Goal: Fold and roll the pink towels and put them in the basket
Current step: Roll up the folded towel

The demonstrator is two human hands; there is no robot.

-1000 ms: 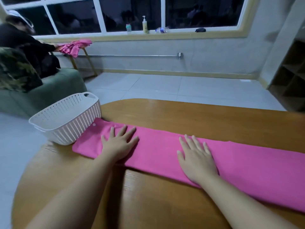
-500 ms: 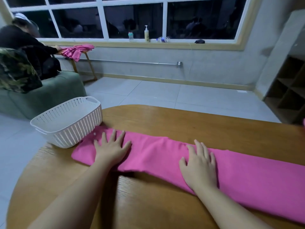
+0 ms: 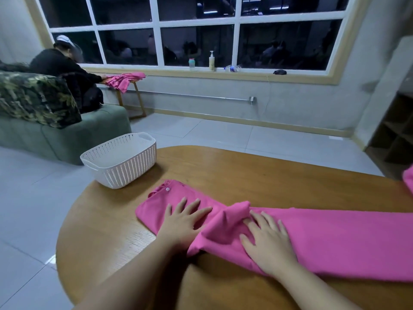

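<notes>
Head view shows the towel (image 3: 324, 238) folded into a long strip across the desk (image 3: 257, 175), its left end near the basket (image 3: 120, 161). Folding looks done and rolling seems to be starting: cloth bunches up between the hands. Next, that hump needs tucking tight and even. Left hand (image 3: 182, 222) lies flat, fingers (image 3: 194, 208) spread; right hand (image 3: 269, 238) presses flat too, gripping nothing.
</notes>
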